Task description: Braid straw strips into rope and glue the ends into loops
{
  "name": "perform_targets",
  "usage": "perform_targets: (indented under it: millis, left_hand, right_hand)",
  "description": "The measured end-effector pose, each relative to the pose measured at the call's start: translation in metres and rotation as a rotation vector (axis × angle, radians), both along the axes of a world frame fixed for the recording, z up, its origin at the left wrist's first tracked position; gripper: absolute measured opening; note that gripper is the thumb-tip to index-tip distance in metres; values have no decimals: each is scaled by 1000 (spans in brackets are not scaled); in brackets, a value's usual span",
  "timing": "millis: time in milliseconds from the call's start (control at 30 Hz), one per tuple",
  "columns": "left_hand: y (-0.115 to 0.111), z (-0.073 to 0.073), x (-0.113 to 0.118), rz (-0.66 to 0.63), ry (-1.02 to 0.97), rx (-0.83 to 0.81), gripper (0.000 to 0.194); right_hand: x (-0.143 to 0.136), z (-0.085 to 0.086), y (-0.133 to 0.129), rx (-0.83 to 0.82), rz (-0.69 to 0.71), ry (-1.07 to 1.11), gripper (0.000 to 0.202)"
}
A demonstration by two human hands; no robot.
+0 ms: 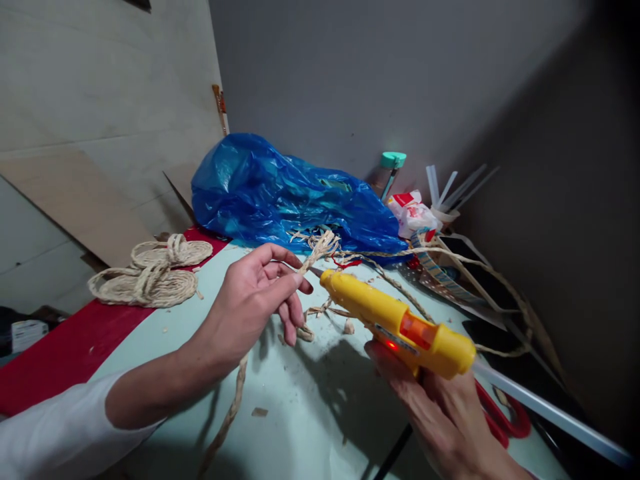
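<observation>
Between the thumb and fingers of my left hand is pinched a braided straw cord, its frayed end pointing up and away. My right hand grips a yellow hot glue gun with a red light lit on its side. The gun's nozzle points left and is close to the cord near my left fingertips; whether they touch I cannot tell. A long clear glue stick sticks out of the gun's back. More braided cord hangs below my left hand toward the front.
Two woven straw sandals lie at the left on the red strip. A blue plastic bag fills the back. Red-handled scissors lie by my right hand. Glue sticks stand at the back right, near a jar with a green lid.
</observation>
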State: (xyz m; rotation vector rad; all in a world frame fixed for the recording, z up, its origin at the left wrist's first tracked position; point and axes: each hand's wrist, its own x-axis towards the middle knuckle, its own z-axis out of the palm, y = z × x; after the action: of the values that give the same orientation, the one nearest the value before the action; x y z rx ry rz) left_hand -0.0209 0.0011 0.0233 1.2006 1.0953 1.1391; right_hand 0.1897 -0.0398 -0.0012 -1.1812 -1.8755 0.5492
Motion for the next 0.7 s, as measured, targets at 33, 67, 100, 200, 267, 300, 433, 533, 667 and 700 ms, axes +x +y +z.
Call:
perform_targets:
  millis: [33,67,100,200,267,300,433,533,667,700]
  left_hand:
    - [0,0,0,-1,-5,-3,18]
    - [0,1,0,-4,-9,-8,18]
    - [0,1,0,-5,-15,-14,18]
    - [-1,1,0,-11,-21,-26,18]
    - [-1,1,0,-19,-15,-33,18]
    - [-1,1,-1,-22,-13,-35,17]
    - [0,0,-2,-19,-23,-38,16]
    - [0,1,-2,-8,-40,-41,16]
    - [1,4,-2,-3,-48,-50,15]
    - [1,4,-2,-1,-52,-52,15]
  right_hand:
    - [0,1,0,3,21,-1,19]
    - [0,1,0,9,29,-7,20]
    - [1,0,1,12,25,-18,20]
    - [5,-5,2,8,-11,-40,19]
    - [7,-9,3,7,-56,-35,22]
    - [7,-9,3,-2,-66,-31,23]
    - [3,-6,5,-124,29,53,32]
    - [3,-5,5,-229,80,135,26]
    - [10,-8,0,-165,38,136,29]
    - [11,-8,-1,-129,21,117,30]
